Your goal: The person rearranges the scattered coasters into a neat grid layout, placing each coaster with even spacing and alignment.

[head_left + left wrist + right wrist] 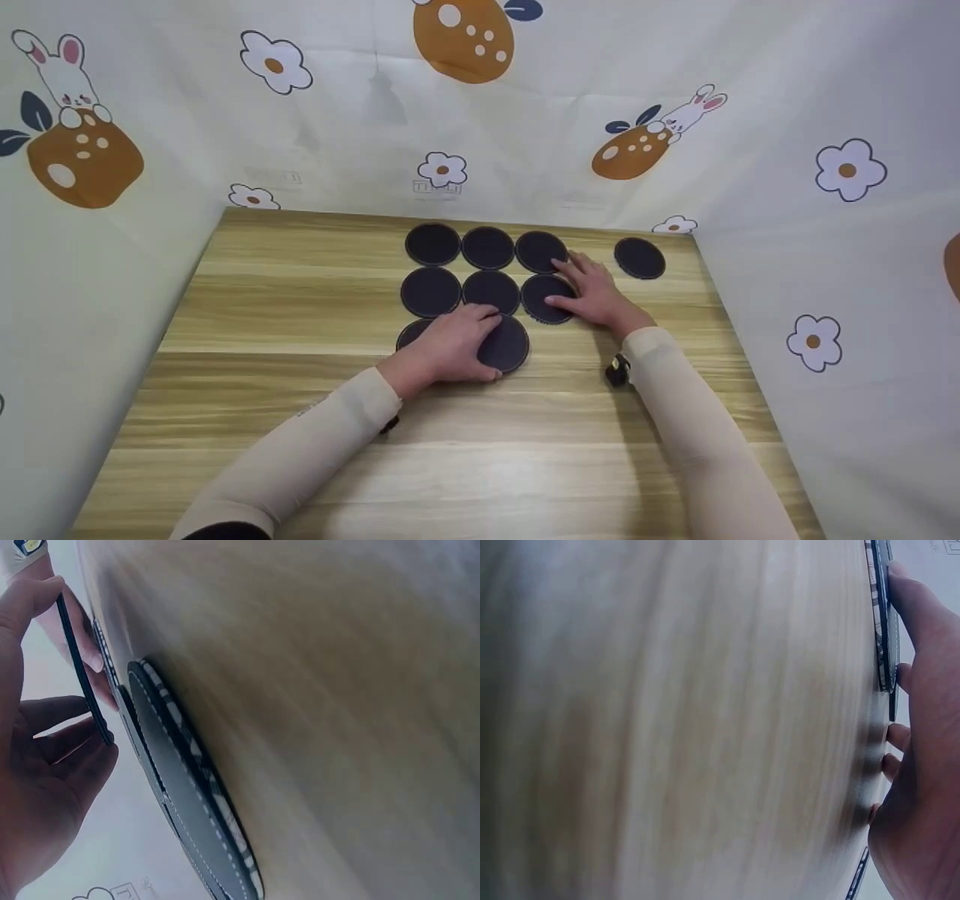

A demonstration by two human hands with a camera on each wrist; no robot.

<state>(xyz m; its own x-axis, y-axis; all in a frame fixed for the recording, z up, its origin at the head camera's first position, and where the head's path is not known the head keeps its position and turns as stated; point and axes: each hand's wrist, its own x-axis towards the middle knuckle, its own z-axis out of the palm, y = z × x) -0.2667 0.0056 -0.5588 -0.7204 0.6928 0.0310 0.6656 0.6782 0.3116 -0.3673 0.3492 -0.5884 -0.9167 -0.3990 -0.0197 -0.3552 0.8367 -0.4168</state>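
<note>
My left hand (454,345) holds a round black coaster (506,346) by its edges between thumb and fingers. In the left wrist view this held coaster (81,664) is edge-on, raised off the table. Another coaster (409,336) lies partly hidden beneath the left hand and wrist. My right hand (598,296) is at the right side of the rows, its fingers spread. Its thumb rests on the right coaster (538,304) of the middle row, and a forefinger touches the right coaster (537,249) of the back row. Pale stitching rims the coasters.
More black coasters, such as the back-left one (433,244), lie side by side in rows. A lone coaster (640,259) lies at the back right of the wooden table (300,300). A printed cloth (337,135) with rabbits and flowers hangs around the back and sides.
</note>
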